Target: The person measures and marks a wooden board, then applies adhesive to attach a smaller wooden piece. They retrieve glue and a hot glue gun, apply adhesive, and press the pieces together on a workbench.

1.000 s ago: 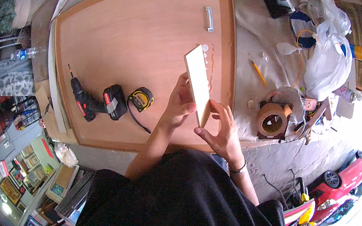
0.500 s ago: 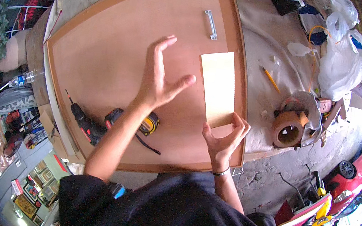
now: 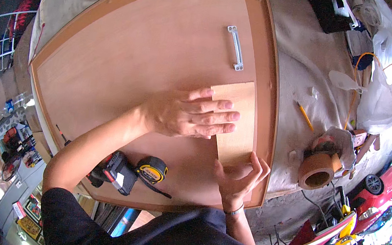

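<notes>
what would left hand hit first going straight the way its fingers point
The left hand overlaps the wooden board; past it and the panel's darker border, likely the yellow pencil comes first, though depth is unclear.

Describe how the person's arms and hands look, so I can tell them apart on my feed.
The left hand and right hand are both gloveless. A thin band circles the right wrist; no band shows on the left. Both forearms are bare below the short, loose, dark sleeves of a shirt. No cables or markings show on them.
</notes>
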The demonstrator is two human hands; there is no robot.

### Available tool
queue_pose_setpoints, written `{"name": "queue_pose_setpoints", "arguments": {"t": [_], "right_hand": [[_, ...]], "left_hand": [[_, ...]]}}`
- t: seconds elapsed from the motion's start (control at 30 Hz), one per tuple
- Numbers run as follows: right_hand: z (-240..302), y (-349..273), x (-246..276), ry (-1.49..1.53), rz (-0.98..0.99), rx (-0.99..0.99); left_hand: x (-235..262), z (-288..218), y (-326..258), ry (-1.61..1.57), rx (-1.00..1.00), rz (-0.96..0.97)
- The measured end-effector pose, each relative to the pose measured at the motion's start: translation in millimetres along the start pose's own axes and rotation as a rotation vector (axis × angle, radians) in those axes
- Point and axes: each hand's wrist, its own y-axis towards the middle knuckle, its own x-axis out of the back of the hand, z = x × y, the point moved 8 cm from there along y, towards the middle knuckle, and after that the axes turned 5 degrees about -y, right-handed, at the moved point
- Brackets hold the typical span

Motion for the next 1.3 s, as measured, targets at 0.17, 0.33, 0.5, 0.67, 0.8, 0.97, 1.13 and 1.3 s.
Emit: {"name": "queue_pose_setpoints", "arguments": {"t": [0.17,0.33,0.5,0.67,0.8,0.97,1.13,1.3], "right_hand": [[0,0,-3,-0.035,0.016,-0.008],[-4,-3,-7,-0.018,0.043,-0.004],[-2,-1,-6,-0.028,0.028,-0.032],[-1,-1,-7,-0.059,0.034,-0.001],[-4,-3,-8,-0.047,0.048,-0.032],[-4,-3,-8,-0.06,0.061,-0.017],[-4,-3,-10,-0.052,0.075,-0.038],[-5,-3,-11,-0.06,0.076,-0.017]], "left_hand": [[-8,4,-2,-0.151,0.07,0.051],[-4,5,-3,-0.208,0.054,0.015],[-8,1,-3,-0.148,0.029,0.048],[-8,0,-3,-0.134,0.033,0.037],[-11,2,-5,-0.181,0.05,0.038],[-12,3,-4,-0.185,0.063,0.046],[-10,5,-3,-0.189,0.068,0.05],[-11,5,-3,-0.182,0.07,0.05]]}}
